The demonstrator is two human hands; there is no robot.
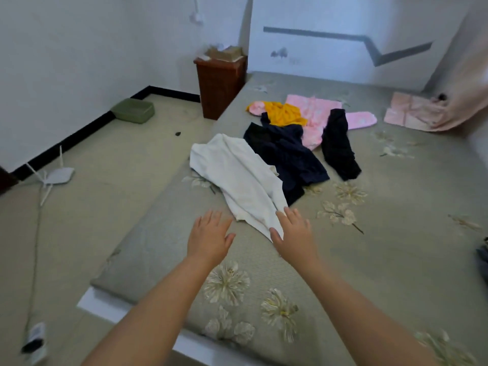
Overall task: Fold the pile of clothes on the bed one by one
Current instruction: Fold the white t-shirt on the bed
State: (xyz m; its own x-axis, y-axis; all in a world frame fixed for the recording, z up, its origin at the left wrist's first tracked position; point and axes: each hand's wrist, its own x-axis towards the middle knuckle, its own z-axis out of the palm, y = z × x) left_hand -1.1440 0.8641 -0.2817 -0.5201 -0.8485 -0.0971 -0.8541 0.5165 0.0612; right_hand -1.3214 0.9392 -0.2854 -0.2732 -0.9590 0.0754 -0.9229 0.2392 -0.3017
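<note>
A loose pile of clothes lies on the bed (396,247). Nearest me is a crumpled white garment (237,173). Behind it lie a dark navy garment (287,151), a black garment (339,143), a yellow garment (284,113) and a pink garment (317,112). Both my arms reach forward over the mattress. My left hand (210,236) hovers with straight, spread fingers just left of the white garment's near end, holding nothing. My right hand (294,231), fingers straight, lies at the white garment's near corner, touching or just over its edge.
A folded pink cloth (412,112) lies at the bed's far right under a hanging curtain (464,83). A brown basket (220,83) stands by the bed's far left corner. On the floor are a green tub (133,110), a white router (56,175) and its cable.
</note>
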